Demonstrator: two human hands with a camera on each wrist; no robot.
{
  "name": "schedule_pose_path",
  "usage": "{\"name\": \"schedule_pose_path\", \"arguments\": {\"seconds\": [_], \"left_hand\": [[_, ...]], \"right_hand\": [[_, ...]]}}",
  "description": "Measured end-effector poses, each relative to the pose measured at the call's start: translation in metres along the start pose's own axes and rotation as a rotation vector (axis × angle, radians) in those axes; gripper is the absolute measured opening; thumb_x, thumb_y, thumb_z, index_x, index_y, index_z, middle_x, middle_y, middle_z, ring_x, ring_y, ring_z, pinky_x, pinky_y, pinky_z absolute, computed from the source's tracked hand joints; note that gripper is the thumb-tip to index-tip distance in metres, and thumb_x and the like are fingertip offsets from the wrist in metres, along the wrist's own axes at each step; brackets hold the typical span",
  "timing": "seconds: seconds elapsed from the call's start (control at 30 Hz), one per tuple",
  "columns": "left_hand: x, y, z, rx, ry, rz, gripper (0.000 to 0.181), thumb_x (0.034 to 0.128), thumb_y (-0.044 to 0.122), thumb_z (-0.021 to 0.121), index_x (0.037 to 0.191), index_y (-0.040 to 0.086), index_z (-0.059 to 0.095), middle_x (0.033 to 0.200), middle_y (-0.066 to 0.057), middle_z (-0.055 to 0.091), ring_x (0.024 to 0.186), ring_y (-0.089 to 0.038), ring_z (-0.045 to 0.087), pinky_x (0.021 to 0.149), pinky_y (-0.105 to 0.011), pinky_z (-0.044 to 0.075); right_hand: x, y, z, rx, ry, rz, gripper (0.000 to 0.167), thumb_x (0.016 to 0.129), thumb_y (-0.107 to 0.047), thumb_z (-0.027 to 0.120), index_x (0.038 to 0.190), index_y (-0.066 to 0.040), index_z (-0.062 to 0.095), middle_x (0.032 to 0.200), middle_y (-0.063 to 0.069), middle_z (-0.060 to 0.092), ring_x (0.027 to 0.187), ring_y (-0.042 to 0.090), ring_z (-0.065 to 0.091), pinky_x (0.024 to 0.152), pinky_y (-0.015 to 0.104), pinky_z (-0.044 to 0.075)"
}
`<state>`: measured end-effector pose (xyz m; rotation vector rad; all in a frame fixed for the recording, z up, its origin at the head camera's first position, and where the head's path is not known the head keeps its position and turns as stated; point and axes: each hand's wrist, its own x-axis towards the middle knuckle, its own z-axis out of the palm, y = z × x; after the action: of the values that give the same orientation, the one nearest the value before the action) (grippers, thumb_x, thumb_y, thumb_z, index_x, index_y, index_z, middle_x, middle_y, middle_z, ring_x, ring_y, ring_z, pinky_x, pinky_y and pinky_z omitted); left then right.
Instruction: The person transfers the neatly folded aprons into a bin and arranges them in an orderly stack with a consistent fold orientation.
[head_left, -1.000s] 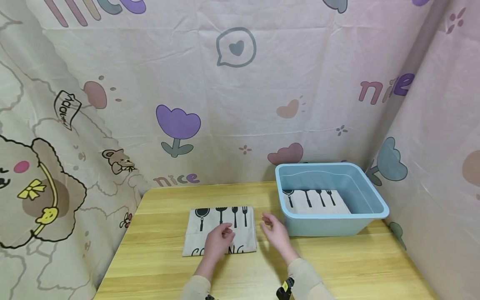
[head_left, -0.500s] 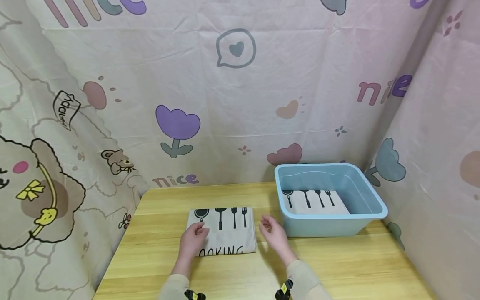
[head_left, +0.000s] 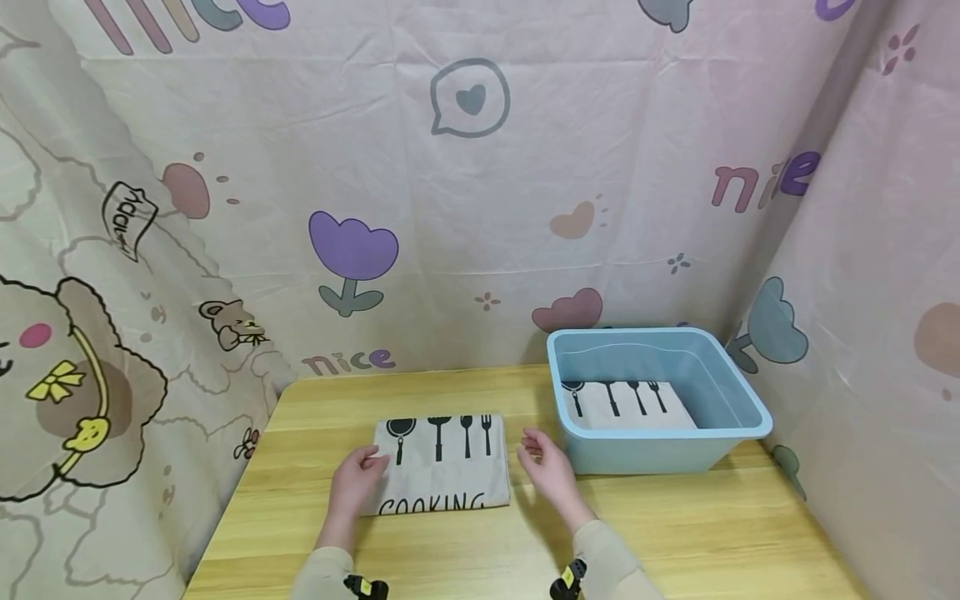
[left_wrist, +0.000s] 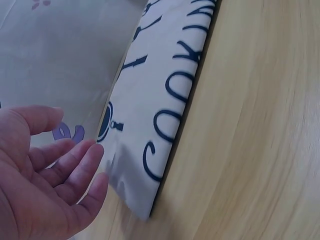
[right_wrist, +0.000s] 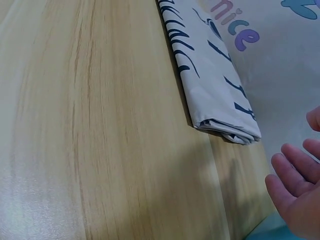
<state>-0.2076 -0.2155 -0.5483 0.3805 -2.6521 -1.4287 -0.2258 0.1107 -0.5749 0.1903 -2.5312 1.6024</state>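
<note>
A folded white cloth [head_left: 450,475], printed with black kitchen utensils and the word COOKING, lies flat on the table. At its left edge hovers my left hand [head_left: 356,483], fingers loosely bent and nothing held. The left wrist view has that hand [left_wrist: 55,180] beside the cloth's corner [left_wrist: 137,185]. My right hand [head_left: 549,468] is between the cloth's right edge and the blue tub, relaxed and holding nothing. In the right wrist view the fingers [right_wrist: 290,170] are apart from the cloth's layered folded end [right_wrist: 225,120].
A light-blue plastic tub [head_left: 660,454] stands on the right of the wooden table [head_left: 420,387]. Inside it lies another folded printed cloth [head_left: 626,407]. Patterned curtains [head_left: 480,208] hang behind and at both sides.
My left hand has moved left, from over the middle of the cloth to its left edge, uncovering the lettering. The right hand has hardly moved.
</note>
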Motion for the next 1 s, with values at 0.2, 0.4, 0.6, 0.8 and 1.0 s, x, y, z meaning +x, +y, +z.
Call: {"name": "schedule_pose_path", "arguments": {"seconds": [0.2, 0.4, 0.6, 0.8, 1.0], "left_hand": [[0.005, -0.010, -0.012, 0.011, 0.021, -0.026, 0.043, 0.0965, 0.018, 0.062, 0.127, -0.013, 0.056, 0.104, -0.023, 0.066, 0.097, -0.035, 0.062, 0.083, -0.041, 0.049], [0.011, -0.015, -0.023, -0.005, 0.008, -0.046, 0.047, 0.0977, 0.018, 0.060, 0.130, -0.015, 0.051, 0.114, -0.031, 0.062, 0.105, -0.044, 0.058, 0.091, -0.050, 0.046], [0.014, -0.018, -0.030, -0.022, -0.029, -0.083, 0.054, 0.0988, 0.021, 0.058, 0.136, -0.016, 0.044, 0.123, -0.035, 0.055, 0.111, -0.047, 0.054, 0.094, -0.054, 0.045], [0.017, -0.019, -0.030, -0.033, -0.082, -0.121, 0.063, 0.0996, 0.027, 0.056, 0.141, -0.016, 0.036, 0.133, -0.039, 0.046, 0.118, -0.049, 0.048, 0.097, -0.057, 0.042], [0.022, -0.021, -0.025, -0.093, -0.131, -0.162, 0.066, 0.1000, 0.026, 0.055, 0.145, -0.015, 0.030, 0.139, -0.040, 0.039, 0.124, -0.051, 0.043, 0.102, -0.058, 0.038]], "right_hand": [[0.002, 0.000, 0.002, 0.004, -0.002, -0.013, 0.036, 0.094, -0.005, 0.063, 0.127, 0.009, 0.056, 0.112, 0.020, 0.066, 0.105, 0.036, 0.063, 0.091, 0.048, 0.051], [0.003, 0.001, 0.004, 0.002, -0.013, -0.051, 0.036, 0.093, -0.005, 0.064, 0.125, 0.010, 0.056, 0.112, 0.023, 0.066, 0.104, 0.038, 0.063, 0.091, 0.049, 0.052], [0.004, 0.002, 0.005, 0.005, -0.025, -0.051, 0.038, 0.093, -0.007, 0.065, 0.126, 0.010, 0.056, 0.113, 0.024, 0.065, 0.105, 0.039, 0.062, 0.091, 0.050, 0.051], [0.005, 0.007, 0.009, 0.016, -0.059, -0.007, 0.044, 0.092, -0.006, 0.066, 0.131, 0.010, 0.052, 0.117, 0.026, 0.063, 0.105, 0.040, 0.063, 0.093, 0.050, 0.050], [0.007, 0.006, 0.013, 0.069, -0.103, 0.082, 0.051, 0.093, -0.010, 0.065, 0.136, 0.012, 0.046, 0.120, 0.032, 0.059, 0.109, 0.045, 0.059, 0.093, 0.052, 0.050]]}}
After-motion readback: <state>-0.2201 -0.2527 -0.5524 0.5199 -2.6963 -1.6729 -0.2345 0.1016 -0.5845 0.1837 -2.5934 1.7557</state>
